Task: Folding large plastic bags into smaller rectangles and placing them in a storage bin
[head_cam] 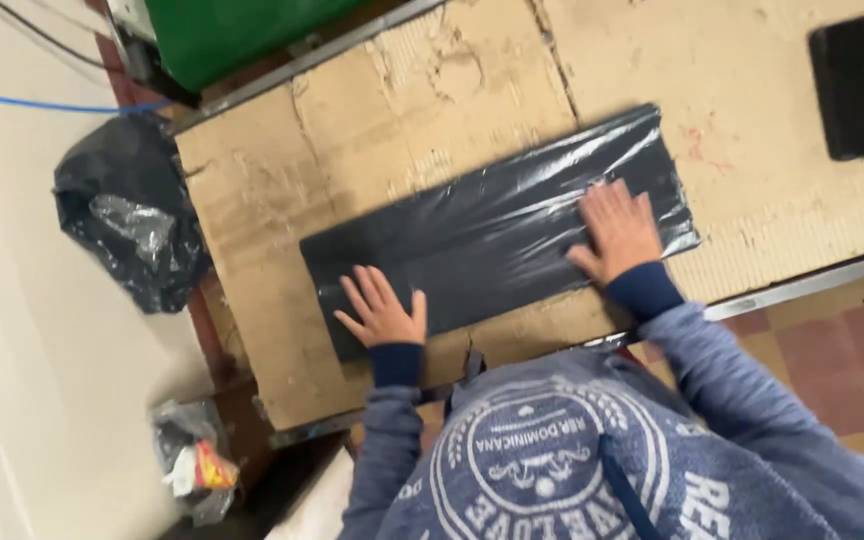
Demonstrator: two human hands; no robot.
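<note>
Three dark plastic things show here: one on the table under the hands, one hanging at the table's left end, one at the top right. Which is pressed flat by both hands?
The long black plastic sheet across the cardboard-covered table: left hand and right hand both lie on it.

The black sheet (497,235) under both hands is thin plastic film, glossy and creased, catching white glints. The tabletop (352,130) is covered in brown cardboard, matt, rough and torn so its ribbing shows. Its edge (802,285) is grey metal. The black bag (132,220) is shiny, crumpled plastic. The sleeves (732,380) are soft blue knit cloth.
</note>
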